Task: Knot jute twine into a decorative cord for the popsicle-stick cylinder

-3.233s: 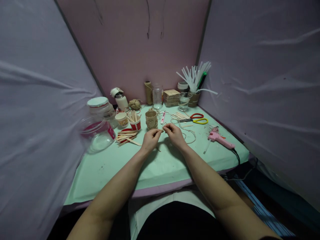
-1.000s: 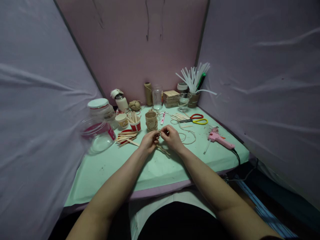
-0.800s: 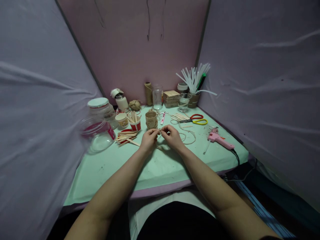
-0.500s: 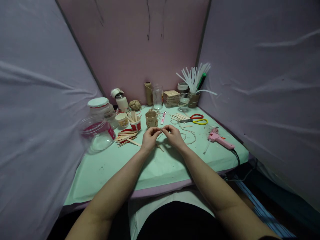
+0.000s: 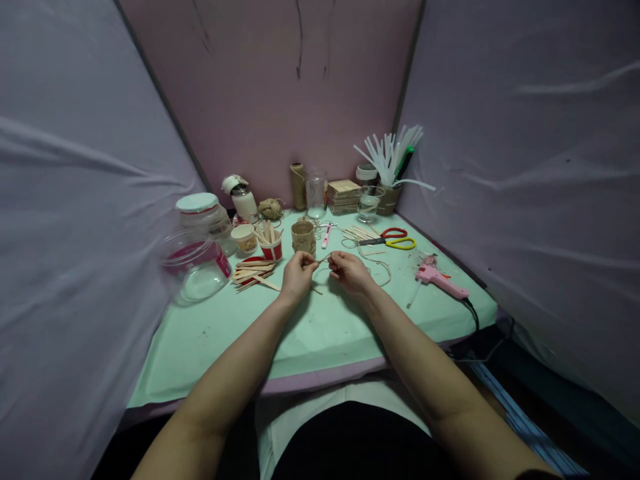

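Note:
Between my two hands a short stretch of twine [image 5: 324, 259] runs taut. My left hand [image 5: 299, 275] pinches one end of that stretch, just in front of a brown cup-shaped holder [image 5: 303, 237]. The other end is pinched in my right hand [image 5: 350, 272]. A loose loop of the twine curls on the table to the right of my right hand. One cut end pokes out below my left hand. Craft sticks [image 5: 254, 272] lie in a pile to the left.
Scissors [image 5: 387, 240] lie behind my right hand, near thin wooden sticks. A pink glue gun [image 5: 441, 279] rests at the right. Clear jars [image 5: 195, 273] stand at the left. Along the back are a twine ball [image 5: 271, 209], wooden squares [image 5: 343, 197] and white glue sticks [image 5: 387, 157].
My hands were almost touching and have moved slightly apart, with the twine now stretched between them. The twine end below them has shifted left.

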`<action>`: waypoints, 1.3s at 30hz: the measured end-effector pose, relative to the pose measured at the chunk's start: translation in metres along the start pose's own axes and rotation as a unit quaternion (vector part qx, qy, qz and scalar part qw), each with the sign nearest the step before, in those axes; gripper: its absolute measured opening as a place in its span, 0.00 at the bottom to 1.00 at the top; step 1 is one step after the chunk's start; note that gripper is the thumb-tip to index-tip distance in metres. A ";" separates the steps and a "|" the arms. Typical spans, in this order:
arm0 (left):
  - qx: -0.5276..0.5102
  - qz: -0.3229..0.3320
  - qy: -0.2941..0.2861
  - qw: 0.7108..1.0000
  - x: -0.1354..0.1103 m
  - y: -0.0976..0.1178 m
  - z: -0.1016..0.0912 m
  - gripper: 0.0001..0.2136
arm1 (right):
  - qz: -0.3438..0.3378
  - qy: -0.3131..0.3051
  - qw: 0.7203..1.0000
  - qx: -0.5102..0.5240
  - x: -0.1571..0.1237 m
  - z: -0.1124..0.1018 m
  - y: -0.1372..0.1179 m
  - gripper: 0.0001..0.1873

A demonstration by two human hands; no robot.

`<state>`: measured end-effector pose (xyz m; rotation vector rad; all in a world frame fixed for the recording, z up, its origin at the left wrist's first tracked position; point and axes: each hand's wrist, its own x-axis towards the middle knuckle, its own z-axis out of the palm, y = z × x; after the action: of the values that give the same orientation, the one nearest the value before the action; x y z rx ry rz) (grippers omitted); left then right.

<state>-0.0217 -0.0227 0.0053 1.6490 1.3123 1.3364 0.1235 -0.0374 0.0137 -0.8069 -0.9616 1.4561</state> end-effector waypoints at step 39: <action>0.028 0.025 -0.011 0.999 -0.010 0.015 0.001 0.09 | -0.119 0.044 0.964 -0.235 0.000 -0.001 0.005 0.12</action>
<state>-0.0154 -0.0369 0.0155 1.7401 1.3146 1.3183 0.1217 -0.0373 0.0085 -1.0466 -1.3108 0.9853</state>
